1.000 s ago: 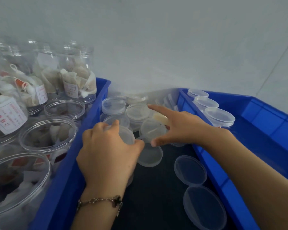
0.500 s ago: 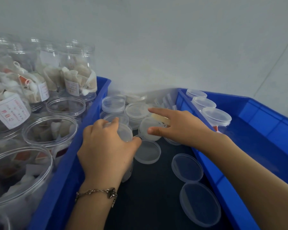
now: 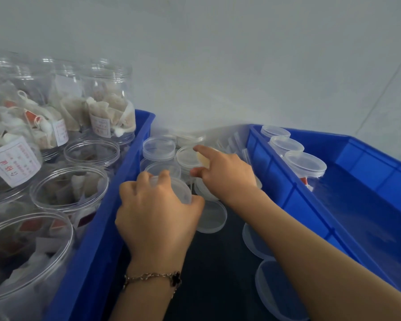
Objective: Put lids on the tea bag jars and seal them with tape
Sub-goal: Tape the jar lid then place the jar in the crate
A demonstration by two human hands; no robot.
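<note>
Several clear round lids lie and stand in stacks on a dark surface between two blue bins. My left hand [image 3: 158,216] grips a short stack of lids [image 3: 182,191] from above, fingers curled over its rim. My right hand [image 3: 227,174] reaches to a stack farther back and pinches its top lid [image 3: 186,157], index finger across the far rim and thumb at the near rim. Open tea bag jars [image 3: 68,188] fill the left bin. Three lidded jars [image 3: 305,163] stand in the right bin. No tape is in view.
The left blue bin [image 3: 116,205] and the right blue bin [image 3: 368,181] flank the lid area. Loose lids lie flat near me, one [image 3: 212,218] by my left thumb, others [image 3: 276,290] under my right forearm. A white wall closes the back.
My right hand has moved farther back and left onto the rear lid stack. My left hand stays on its stack of lids.
</note>
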